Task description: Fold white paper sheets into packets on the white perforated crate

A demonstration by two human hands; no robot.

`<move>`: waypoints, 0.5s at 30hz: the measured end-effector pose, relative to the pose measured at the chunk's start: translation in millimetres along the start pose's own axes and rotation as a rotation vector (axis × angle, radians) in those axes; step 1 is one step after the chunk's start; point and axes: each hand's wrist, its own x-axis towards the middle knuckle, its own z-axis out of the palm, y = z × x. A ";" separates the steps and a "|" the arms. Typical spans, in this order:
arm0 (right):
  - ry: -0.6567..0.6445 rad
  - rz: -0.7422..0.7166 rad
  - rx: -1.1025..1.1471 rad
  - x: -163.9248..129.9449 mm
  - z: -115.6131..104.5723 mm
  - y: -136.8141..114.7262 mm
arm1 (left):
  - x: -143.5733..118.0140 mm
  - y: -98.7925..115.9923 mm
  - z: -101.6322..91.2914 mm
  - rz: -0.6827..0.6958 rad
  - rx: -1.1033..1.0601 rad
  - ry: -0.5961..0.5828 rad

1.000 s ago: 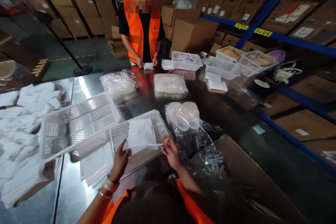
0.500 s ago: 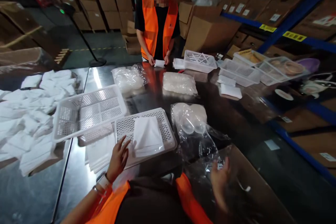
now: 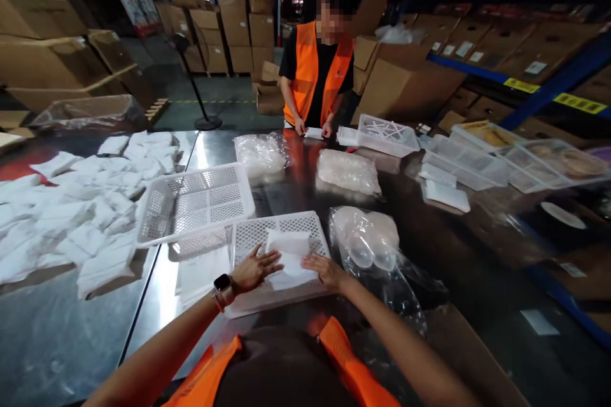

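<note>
A folded white sheet, whether paper or cloth I cannot tell, lies on a white perforated basket that looks turned base up. Its upper part forms a raised flap or fold. My left hand, with a watch at the wrist, reaches over the sheet's left edge, fingers stretched out. From the other side, my right hand rests its extended fingers on the sheet's right edge. White flat sheets lie left of this basket. To its right is a clear plastic bag holding round, translucent white items.
An empty white basket sits behind, left of it a heap of white folded pieces. Two more plastic-wrapped bundles lie farther back. Across the metal table, a co-worker in an orange vest handles a white piece. More baskets stand right.
Both hands have come onto the white sheet, the right one from beside the plastic bag. The sheet, flat before, now has its upper part folded or raised. My view has shifted.
</note>
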 end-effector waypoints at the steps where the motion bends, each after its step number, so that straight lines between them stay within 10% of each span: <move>1: 0.061 0.056 0.039 -1.4 1.0 1.5 | -0.1 -0.7 -1.5 -0.013 -0.078 0.001; 8: 0.496 0.408 0.076 16.7 21.8 1.8 | 14.2 9.6 7.0 -0.445 -0.763 0.479; 15: 0.783 0.564 -0.056 35.3 43.3 -5.7 | 36.8 26.7 25.2 -0.671 -0.700 0.818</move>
